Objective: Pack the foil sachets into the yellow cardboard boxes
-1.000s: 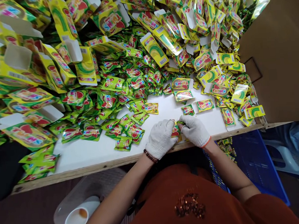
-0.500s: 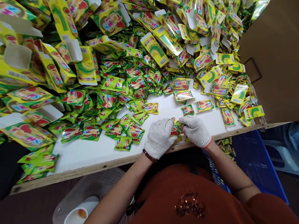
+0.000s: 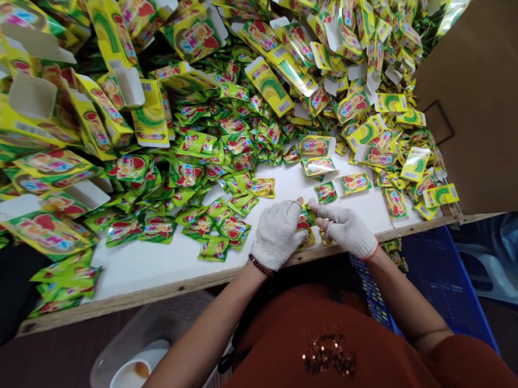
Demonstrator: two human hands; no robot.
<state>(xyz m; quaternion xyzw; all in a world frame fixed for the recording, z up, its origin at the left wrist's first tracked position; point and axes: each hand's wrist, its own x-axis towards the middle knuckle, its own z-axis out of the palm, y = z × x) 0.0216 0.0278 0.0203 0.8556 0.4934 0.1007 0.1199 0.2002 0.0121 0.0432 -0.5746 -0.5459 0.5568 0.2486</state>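
Observation:
My left hand (image 3: 276, 231), in a white knit glove with bare fingertips, is closed around a small green-and-yellow candy box (image 3: 303, 221) at the table's front edge. Most of that box is hidden by the fingers. From the other side my right hand (image 3: 349, 228), gloved alike, pinches at the box's right end with thumb and forefinger. Just beyond the hands lie a green candy packet (image 3: 326, 192) and a small yellow-green box (image 3: 355, 182). Left of my left hand are several loose green packets (image 3: 213, 248) and a yellow packet (image 3: 263, 188).
A large heap of open yellow cartons (image 3: 270, 87) and green packets fills the back of the white table (image 3: 144, 265). At right stands a brown cardboard box (image 3: 477, 104). Below are a blue crate (image 3: 444, 288) and, at lower left, a white cup (image 3: 127, 380).
My right hand has shifted slightly right and down, its fingers spreading a little at the box's end. My left hand stays nearly in place.

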